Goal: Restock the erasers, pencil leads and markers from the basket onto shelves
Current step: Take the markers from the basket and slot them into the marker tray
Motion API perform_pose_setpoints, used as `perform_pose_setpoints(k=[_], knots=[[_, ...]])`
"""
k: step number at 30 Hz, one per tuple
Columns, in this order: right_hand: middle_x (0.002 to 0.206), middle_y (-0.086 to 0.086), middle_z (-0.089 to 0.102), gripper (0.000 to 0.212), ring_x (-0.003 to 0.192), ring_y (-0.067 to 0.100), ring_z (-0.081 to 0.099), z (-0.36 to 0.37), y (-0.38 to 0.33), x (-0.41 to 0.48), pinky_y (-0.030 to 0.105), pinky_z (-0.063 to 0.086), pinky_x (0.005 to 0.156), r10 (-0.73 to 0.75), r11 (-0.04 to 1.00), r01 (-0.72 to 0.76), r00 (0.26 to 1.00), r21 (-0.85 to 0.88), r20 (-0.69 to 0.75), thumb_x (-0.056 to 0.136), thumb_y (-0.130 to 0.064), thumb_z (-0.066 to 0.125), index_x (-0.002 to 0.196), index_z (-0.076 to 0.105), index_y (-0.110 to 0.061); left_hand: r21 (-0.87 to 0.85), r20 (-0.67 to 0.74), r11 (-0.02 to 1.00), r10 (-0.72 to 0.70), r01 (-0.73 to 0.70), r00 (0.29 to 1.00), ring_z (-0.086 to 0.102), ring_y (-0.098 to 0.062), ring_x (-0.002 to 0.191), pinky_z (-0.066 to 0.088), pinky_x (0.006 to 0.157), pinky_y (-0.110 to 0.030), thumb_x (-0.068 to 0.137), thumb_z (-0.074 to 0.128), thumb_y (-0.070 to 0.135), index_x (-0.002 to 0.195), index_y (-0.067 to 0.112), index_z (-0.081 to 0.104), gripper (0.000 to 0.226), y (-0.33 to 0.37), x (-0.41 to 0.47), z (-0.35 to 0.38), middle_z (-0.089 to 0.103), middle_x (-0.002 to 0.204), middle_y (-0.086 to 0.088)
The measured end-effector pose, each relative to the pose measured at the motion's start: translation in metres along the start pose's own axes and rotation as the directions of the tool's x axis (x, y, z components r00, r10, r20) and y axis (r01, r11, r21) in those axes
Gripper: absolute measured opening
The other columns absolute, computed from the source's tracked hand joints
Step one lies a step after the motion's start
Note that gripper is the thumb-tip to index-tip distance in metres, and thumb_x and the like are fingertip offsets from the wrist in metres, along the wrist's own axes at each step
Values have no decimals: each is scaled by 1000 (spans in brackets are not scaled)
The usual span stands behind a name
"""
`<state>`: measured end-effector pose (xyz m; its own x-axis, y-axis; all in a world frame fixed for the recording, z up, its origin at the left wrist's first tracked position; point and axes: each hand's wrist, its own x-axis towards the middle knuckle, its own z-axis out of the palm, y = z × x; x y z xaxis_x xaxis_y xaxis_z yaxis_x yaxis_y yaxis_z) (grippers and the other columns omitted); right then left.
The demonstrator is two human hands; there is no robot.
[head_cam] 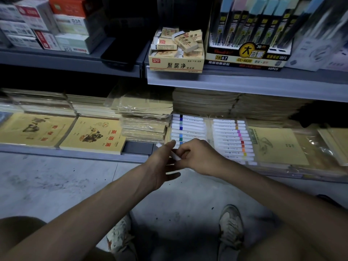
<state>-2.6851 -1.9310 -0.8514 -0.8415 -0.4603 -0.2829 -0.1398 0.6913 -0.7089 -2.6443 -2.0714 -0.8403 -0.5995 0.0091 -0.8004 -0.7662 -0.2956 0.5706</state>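
Both hands meet in front of the lower shelf's edge. My left hand (pixel 163 162) and my right hand (pixel 195 156) together pinch a white marker (pixel 175 156), which points up-left; its tip shows at the left thumb. Just behind them lie two rows of white markers with coloured bands, the left row (pixel 188 127) in blues and the right row (pixel 232 140) in pinks, reds and oranges. On the upper shelf stands an open eraser box (pixel 176 63) heaped with erasers, and to its right a display box of pencil leads (pixel 248 53). The basket is out of view.
Yellow exercise books (pixel 92 135) and wrapped stacks of paper fill the lower shelf left and right of the markers. White boxes (pixel 71 34) and a black object sit on the upper left shelf. My knees and shoes are on the grey floor below.
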Motion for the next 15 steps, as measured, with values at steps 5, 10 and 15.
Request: perform_pose_setpoints(k=[5,10,15], knots=[[90,-2,74,10,83,17,68,-7,21,2,37,59,77,-1,946,-8,1000,-323,-26,86,-24,78,95,79,-20,15,-42,1000,-3,4,999,70,-30,110,53,96,-42,105,52,42,118,6,69,42,0,5,-8,75,114,-15],[103,1,68,25,92,20,63,-12,39,12,31,51,73,-74,841,47,997,-539,-29,87,-11,72,110,70,-20,6,-115,1000,-10,11,993,70,-30,109,55,94,-42,106,46,26,122,5,66,33,4,11,-20,73,116,-16],[100,5,66,21,89,23,62,0,51,27,34,53,74,-82,775,65,997,-628,1,86,-3,63,103,64,-14,32,-154,999,-13,18,988,70,-30,108,55,90,-41,102,48,19,123,4,66,32,6,14,-26,73,118,-16]])
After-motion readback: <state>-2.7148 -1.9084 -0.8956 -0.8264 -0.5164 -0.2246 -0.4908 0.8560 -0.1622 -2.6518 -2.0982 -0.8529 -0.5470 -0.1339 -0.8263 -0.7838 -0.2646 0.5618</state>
